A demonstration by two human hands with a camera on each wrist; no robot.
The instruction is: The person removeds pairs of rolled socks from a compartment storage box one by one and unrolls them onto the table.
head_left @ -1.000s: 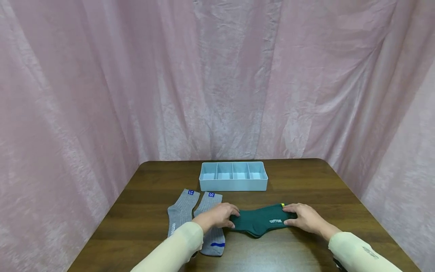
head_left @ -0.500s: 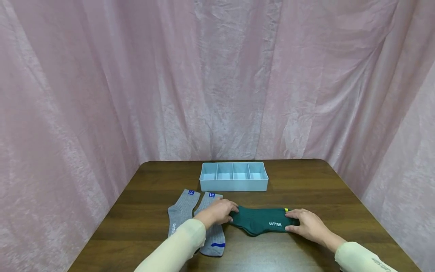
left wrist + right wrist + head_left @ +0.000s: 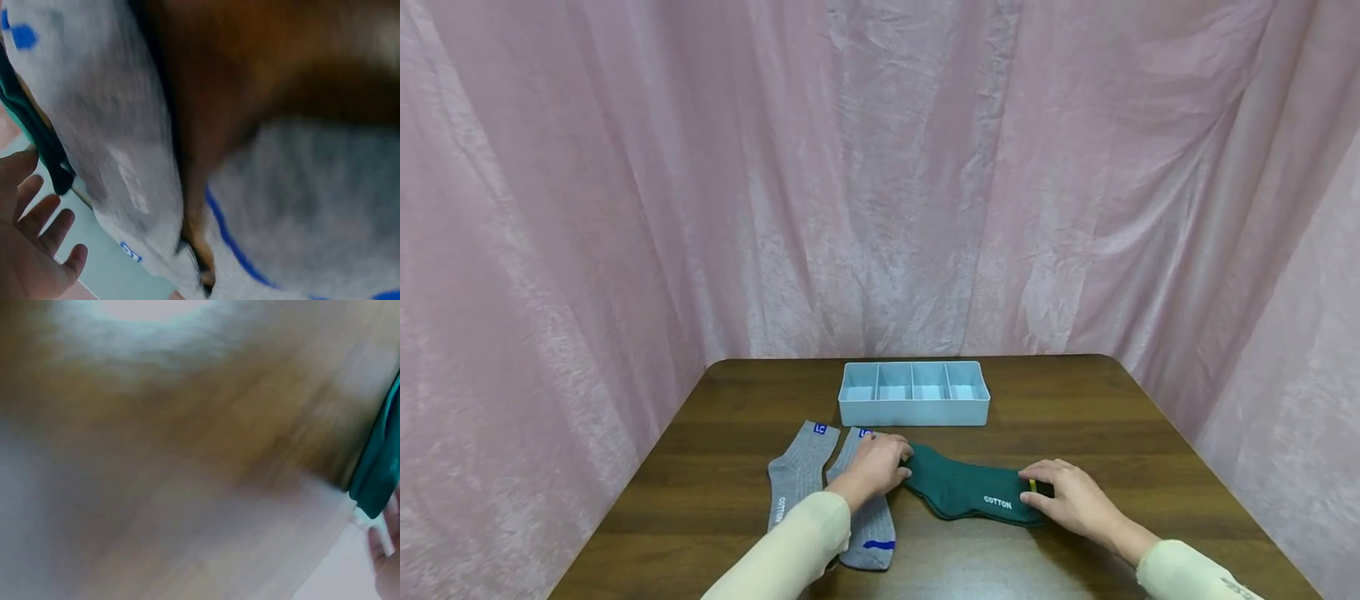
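A pair of dark green socks [image 3: 964, 490], one seemingly atop the other, lies flat with white "COTTON" lettering and a small yellow tag. At their left end, my left hand [image 3: 874, 468] pinches the fabric between thumb and fingers. My right hand [image 3: 1075, 498] pinches the opposite end, beside the yellow tag. In the left wrist view, the green fabric [image 3: 39, 140] meets the thumb while the other fingers are spread. The right wrist view is blurred, with green fabric [image 3: 377, 472] at its right edge. One grey sock [image 3: 871, 529] lies partly beneath my left forearm.
Another grey sock [image 3: 801, 462] with a blue "LC" label lies further left. Behind the socks stands a light blue box [image 3: 913, 412] divided into several compartments. The brown wooden table [image 3: 1097, 417] ends at a pink curtain [image 3: 917, 183].
The green socks have turned: their left end moved left and away with my left hand, while the right end came nearer with my right hand. The grey socks and box stay put.
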